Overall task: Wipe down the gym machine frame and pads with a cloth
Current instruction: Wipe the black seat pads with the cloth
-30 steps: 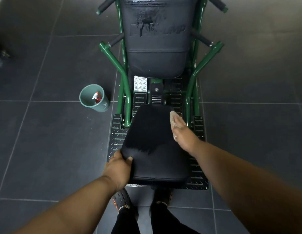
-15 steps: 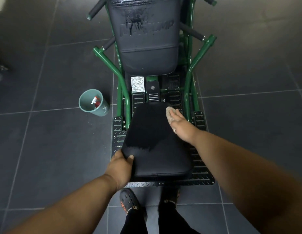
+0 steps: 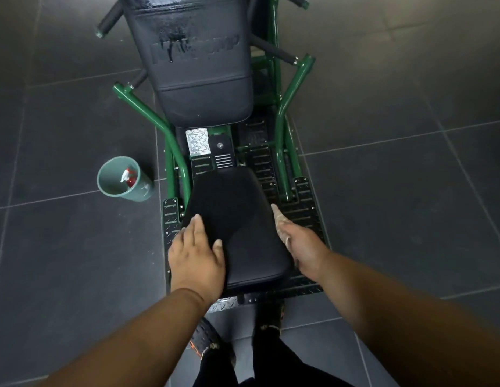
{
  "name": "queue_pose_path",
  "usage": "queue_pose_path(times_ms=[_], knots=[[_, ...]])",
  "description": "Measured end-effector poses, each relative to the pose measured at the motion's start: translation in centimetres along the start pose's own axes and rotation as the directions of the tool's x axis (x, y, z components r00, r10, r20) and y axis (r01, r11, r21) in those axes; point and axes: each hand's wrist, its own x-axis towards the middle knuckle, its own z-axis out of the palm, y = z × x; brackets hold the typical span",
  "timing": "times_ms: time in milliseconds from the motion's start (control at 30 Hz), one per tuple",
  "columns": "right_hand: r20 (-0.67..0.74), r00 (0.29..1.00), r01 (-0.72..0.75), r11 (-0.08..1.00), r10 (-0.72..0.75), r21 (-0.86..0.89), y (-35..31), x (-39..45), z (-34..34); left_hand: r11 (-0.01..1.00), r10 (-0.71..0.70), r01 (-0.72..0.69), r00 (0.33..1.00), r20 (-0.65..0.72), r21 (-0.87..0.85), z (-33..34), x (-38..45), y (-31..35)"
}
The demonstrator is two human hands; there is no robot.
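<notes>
Seat pad [image 3: 237, 219] wiping is in hand: left hand [image 3: 197, 254] rests flat, spread, on its left edge; right hand [image 3: 299, 244] presses cloth [image 3: 279, 222] along its right edge. Next likely the near edge.

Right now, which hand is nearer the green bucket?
Left. The left hand rests on the seat pad's left edge, on the side where the green bucket stands. The right hand, with the cloth, is at the pad's far edge.

Matt black vinyl seat pad [image 3: 237, 219], glossy green metal frame [image 3: 282, 152], embossed steel plate [image 3: 198, 142].
</notes>
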Motion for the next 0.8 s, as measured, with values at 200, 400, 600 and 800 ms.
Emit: queue_pose_path(times_ms=[200,400,600,800], knots=[[-0.098,0.995,0.013,0.983,-0.032,-0.181,-5.7,5.4,1.5,1.0,0.001,-0.001,0.998,-0.07,0.007,0.9,0.1,-0.5],[-0.035,0.996,0.075,0.961,-0.087,-0.267,-9.7,13.6,2.0,0.999,0.031,-0.029,0.997,-0.065,0.038,1.5,0.3,-0.6],[0.064,0.997,0.05,0.956,-0.033,-0.288,-10.0,16.3,1.3,0.997,0.055,-0.05,0.995,-0.081,0.059,1.9,0.3,-0.7],[-0.031,0.984,0.168,0.968,-0.176,-0.184,-7.6,11.9,1.8,0.998,0.054,-0.051,0.995,-0.079,0.034,1.8,0.1,-0.6]])
